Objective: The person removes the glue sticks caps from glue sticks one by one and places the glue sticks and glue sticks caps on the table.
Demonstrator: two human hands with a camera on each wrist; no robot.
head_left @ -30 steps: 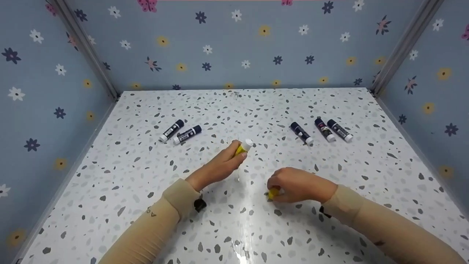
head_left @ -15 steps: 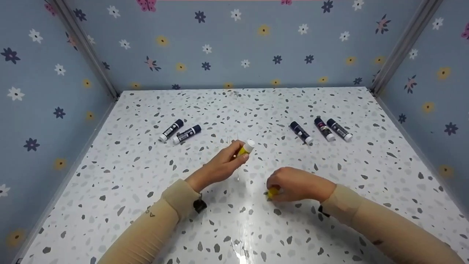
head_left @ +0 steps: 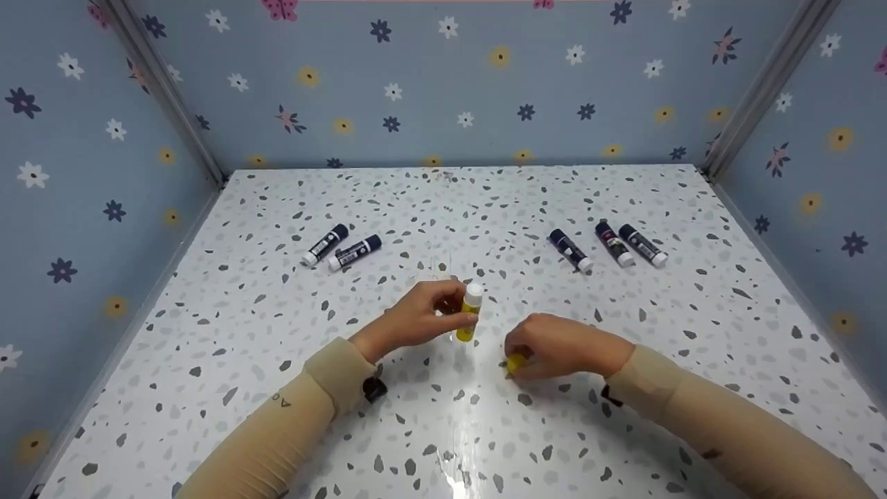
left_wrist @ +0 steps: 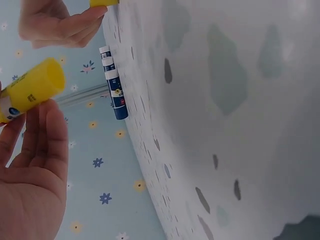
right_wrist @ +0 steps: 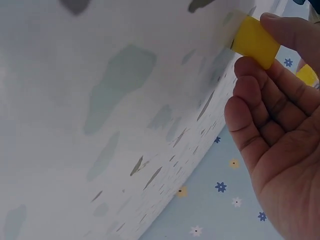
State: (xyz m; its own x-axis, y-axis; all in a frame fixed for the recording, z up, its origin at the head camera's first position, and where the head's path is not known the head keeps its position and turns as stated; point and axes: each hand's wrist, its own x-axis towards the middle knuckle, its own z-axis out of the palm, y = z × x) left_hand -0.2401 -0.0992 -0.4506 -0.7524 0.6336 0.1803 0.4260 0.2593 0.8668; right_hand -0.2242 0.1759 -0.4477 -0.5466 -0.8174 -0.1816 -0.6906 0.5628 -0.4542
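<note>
My left hand (head_left: 423, 315) pinches a yellow glue stick (head_left: 468, 320) between thumb and fingers, its white cap pointing up, over the middle of the table. The left wrist view shows the yellow end of the glue stick (left_wrist: 37, 90) beyond the fingers of my left hand (left_wrist: 35, 175). Lower right in the head view, my right hand (head_left: 558, 346) pinches a short yellow cylinder (head_left: 515, 362) close to the tabletop. In the right wrist view this yellow cylinder (right_wrist: 256, 42) sits between the thumb and fingertips of my right hand (right_wrist: 285, 115), right at the white surface.
Two dark blue glue sticks (head_left: 355, 253) with white ends lie at the back left of the speckled table (head_left: 443, 208). Several similar dark sticks (head_left: 571, 251) lie at the back right. Blue flowered panels (head_left: 443, 83) wall the back and both sides.
The left hand has turned the glue stick from a forward slant to nearly upright and brought it slightly closer to me. The right hand has hardly moved.
</note>
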